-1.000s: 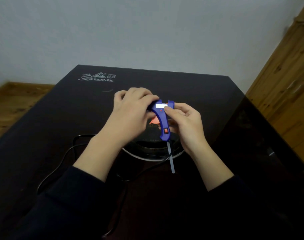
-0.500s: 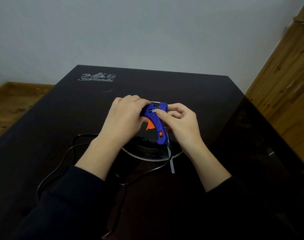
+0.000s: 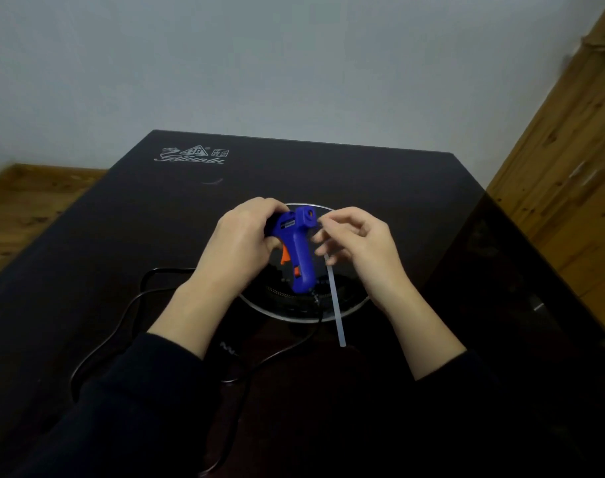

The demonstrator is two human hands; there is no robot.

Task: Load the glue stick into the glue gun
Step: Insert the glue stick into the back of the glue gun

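Glue stick (image 3: 334,298) pinched in our right hand (image 3: 359,250) at frame centre; our left hand (image 3: 239,246) clamps the glue gun (image 3: 299,250).

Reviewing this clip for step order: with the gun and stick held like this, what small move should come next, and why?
Probably swing the glue stick up so its tip meets the rear hole of the glue gun. The left hand steadies the gun with that hole facing the camera, while the right hand holds the stick beside it, hanging downward, not yet inserted.
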